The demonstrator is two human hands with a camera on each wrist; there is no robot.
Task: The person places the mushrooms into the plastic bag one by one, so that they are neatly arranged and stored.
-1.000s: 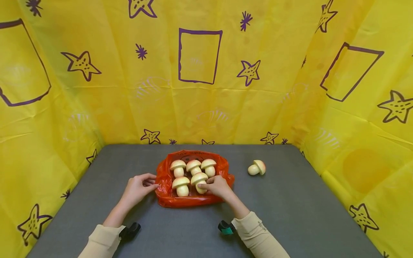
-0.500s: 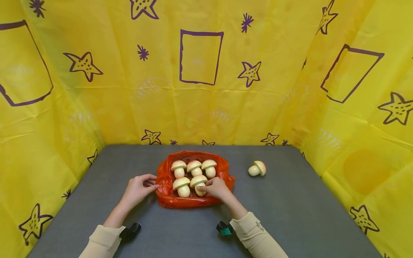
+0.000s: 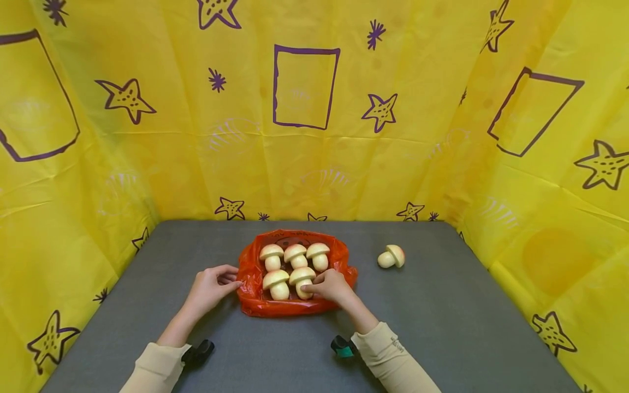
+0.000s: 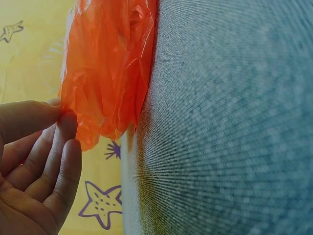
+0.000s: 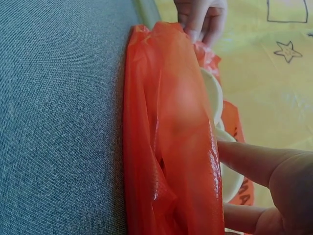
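A red plastic bag (image 3: 287,310) with its top folded open lies mid-table, holding several cream toy mushrooms in two rows. My left hand (image 3: 211,286) pinches the bag's left edge between thumb and fingers; the left wrist view shows the crinkled bag side (image 4: 105,68) at these fingertips. Inside the bag, my right hand (image 3: 333,286) grips the stem of the front-right mushroom (image 3: 301,275), which stands beside the front-left mushroom (image 3: 277,281). From the right wrist, the bag's near wall (image 5: 176,122) hides the fingertips and the stem.
One more mushroom (image 3: 393,255) lies on its side to the right of the bag on the grey table (image 3: 442,316). Yellow cloth walls (image 3: 314,164) with purple stars enclose the table at the back and both sides.
The mushroom in my right hand has come down slightly to rest level with its neighbour in the front row. My left hand stays at the bag's edge.
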